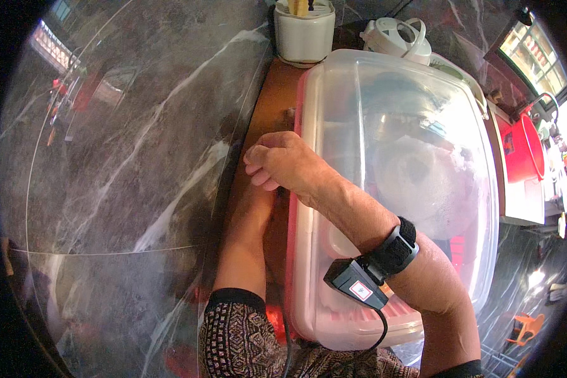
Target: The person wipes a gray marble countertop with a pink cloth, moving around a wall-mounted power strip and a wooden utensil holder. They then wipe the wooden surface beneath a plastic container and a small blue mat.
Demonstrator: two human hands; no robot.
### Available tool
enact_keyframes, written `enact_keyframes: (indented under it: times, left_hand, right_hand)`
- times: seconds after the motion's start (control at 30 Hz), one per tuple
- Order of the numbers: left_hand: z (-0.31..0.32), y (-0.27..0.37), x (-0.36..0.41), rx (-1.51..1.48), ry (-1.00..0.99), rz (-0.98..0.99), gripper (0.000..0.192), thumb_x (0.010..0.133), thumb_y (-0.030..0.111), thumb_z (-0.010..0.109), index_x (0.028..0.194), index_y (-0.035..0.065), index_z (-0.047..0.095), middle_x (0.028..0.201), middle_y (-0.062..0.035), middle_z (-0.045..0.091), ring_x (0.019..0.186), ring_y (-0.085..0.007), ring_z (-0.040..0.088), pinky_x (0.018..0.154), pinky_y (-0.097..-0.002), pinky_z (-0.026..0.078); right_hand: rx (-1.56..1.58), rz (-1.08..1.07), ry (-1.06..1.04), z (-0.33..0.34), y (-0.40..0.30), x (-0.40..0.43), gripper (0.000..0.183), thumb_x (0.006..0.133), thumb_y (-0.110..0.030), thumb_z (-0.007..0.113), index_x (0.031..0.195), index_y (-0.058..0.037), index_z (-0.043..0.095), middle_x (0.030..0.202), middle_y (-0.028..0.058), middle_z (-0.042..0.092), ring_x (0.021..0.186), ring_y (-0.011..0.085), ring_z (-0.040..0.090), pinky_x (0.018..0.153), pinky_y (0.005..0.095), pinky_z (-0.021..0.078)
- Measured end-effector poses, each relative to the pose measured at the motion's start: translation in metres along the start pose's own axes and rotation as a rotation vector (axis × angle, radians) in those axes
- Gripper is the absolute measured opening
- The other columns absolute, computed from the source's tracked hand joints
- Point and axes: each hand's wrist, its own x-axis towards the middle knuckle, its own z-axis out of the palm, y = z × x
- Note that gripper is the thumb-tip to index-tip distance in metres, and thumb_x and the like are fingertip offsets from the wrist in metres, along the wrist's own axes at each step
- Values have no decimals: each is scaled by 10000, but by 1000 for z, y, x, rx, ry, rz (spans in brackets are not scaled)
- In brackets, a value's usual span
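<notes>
My right hand reaches across the left edge of a lidded dish box, its fingers curled together. Whether something thin sits between the fingertips cannot be told. Around my right forearm runs a black strap carrying a small black device with a cable. My left forearm rises along the strip between wall and box, and its hand is hidden under my right hand. The box has a translucent domed lid and a pink base. Blurred through the lid, a round dish shows.
A brown wooden surface runs beside a dark marbled wall. Beyond the box stand a white utensil holder and a white plastic vessel with a handle. Rightward are a red bucket and an orange stool.
</notes>
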Motion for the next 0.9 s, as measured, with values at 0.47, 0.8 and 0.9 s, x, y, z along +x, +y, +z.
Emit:
enact_keyframes:
  times: [0.47, 0.8, 0.9]
  left_hand:
    - [17, 31, -7, 25, 42, 72, 270, 1011, 260, 434, 1147, 34, 493, 1124, -162, 520, 1056, -287, 523, 877, -403, 427]
    - [-52, 30, -148, 106, 84, -19, 284, 1020, 279, 420, 1140, 31, 489, 1128, -170, 511, 1059, -291, 515, 874, -413, 422]
    - [-72, 35, -197, 165, 120, -88, 289, 1022, 285, 415, 1138, 30, 488, 1129, -172, 508, 1060, -292, 512, 873, -416, 421]
  right_hand:
    - [-151, -85, 55, -6, 5, 9, 228, 949, -218, 596, 955, -14, 698, 852, 71, 682, 703, 156, 642, 613, 285, 543]
    - [-145, -136, 13, -9, 9, 4, 214, 914, -228, 605, 858, -32, 671, 783, 57, 667, 656, 163, 625, 544, 289, 512]
    - [-177, -154, 18, -9, 11, 5, 225, 911, -246, 611, 851, -36, 666, 778, 62, 663, 667, 175, 633, 555, 298, 515]
